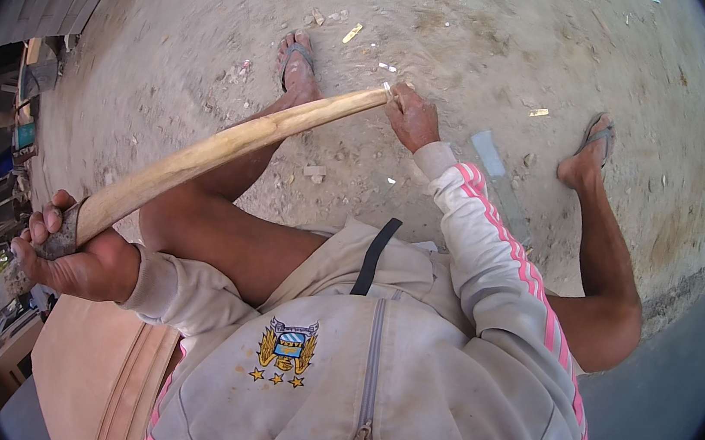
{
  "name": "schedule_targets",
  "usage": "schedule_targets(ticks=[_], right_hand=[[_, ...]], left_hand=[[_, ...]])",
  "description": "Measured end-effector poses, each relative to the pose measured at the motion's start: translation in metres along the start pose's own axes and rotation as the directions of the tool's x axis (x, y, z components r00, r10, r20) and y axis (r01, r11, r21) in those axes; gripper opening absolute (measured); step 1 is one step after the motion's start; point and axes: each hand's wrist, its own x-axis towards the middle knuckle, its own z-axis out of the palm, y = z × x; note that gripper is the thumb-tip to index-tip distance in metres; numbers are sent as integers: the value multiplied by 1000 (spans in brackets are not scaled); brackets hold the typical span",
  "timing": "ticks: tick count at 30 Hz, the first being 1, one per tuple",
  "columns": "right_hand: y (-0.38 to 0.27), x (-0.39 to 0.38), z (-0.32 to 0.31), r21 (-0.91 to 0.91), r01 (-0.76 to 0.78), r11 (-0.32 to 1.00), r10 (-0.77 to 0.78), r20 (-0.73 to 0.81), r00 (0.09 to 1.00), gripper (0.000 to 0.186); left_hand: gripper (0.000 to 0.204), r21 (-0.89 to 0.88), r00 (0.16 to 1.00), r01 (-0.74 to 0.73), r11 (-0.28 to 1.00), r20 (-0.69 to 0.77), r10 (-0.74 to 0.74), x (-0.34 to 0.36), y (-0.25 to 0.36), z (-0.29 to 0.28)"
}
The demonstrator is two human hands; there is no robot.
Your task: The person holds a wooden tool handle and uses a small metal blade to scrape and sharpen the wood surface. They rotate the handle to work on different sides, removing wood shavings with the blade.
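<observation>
The left hand [75,254], at 8 o'clock, is closed around the thick end of a wooden handle [221,149]; the right hand [412,118] grips its thin end at 12 o'clock.

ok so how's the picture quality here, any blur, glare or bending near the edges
Head view: bright, even daylight on the dirt ground, no harsh glare; the wooden stick and both hands, left and right, look sharp; the fisheye bends the stick and ground toward the rim, with black corners; the clutter at the far left edge is smeared and hard to read.
</observation>
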Motion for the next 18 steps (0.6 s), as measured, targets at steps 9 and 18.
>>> schedule_targets(ticks=[9, 18], right_hand=[[-52, -5, -13, 81, 143, 986, -148, 60, 987, 13], [-51, -8, -13, 89, 193, 977, -201, 86, 976, 19]], left_hand=[[26, -30, 999, 20, 999, 50, -19, 7, 0, -19], [30, -9, 1000, 9, 1000, 2, -9, 8, -2, -17]])
